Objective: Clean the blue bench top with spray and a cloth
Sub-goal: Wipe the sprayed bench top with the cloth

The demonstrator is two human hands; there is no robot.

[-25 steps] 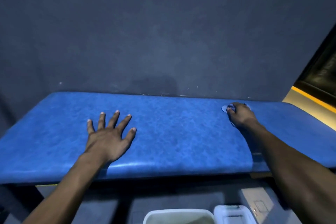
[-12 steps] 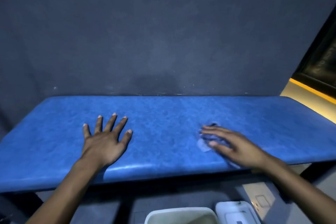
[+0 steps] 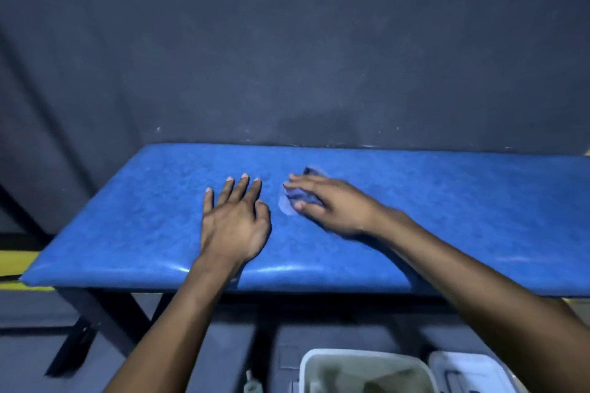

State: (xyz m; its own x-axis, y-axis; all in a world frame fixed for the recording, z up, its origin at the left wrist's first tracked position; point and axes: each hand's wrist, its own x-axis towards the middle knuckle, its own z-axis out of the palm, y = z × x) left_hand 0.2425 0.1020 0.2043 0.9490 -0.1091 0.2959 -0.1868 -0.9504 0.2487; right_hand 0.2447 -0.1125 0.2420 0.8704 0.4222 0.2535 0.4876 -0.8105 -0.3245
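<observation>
Bench: a blue padded top (image 3: pixel 447 217) is seen running from 9 to 3 o'clock across the view, set against a dark wall (image 3: pixel 287 41); a sheen shows along its near edge.
Legs: dark angled legs (image 3: pixel 95 322) are seen under the bench at 7 o'clock.
Left hand: the left hand (image 3: pixel 234 226) is laid palm down on the bench near the middle, with the fingers straight and pointed toward 12 o'clock; nothing is held in its grip.
Right hand: the right hand (image 3: pixel 332 204) is laid flat over the cloth, just toward 3 o'clock of the left hand; the fingers are stretched toward 9 o'clock and pressed onto the cloth rather than curled round it. The hand is blurred.
Cloth: a pale bluish cloth (image 3: pixel 287 206) is pressed to the bench under the right fingers, with crumpled edges showing past the fingertips at 9 and 12 o'clock; it lies between the two hands, apart from the left one.
Bins: a pale bin (image 3: pixel 364 370) is seen on the floor at 5 o'clock, with a white lidded box (image 3: pixel 472 370) just beside it toward 3 o'clock.
Spray: a small grey nozzle-like part (image 3: pixel 250 384) is seen at 6 o'clock by the bin; what it is cannot be told.
</observation>
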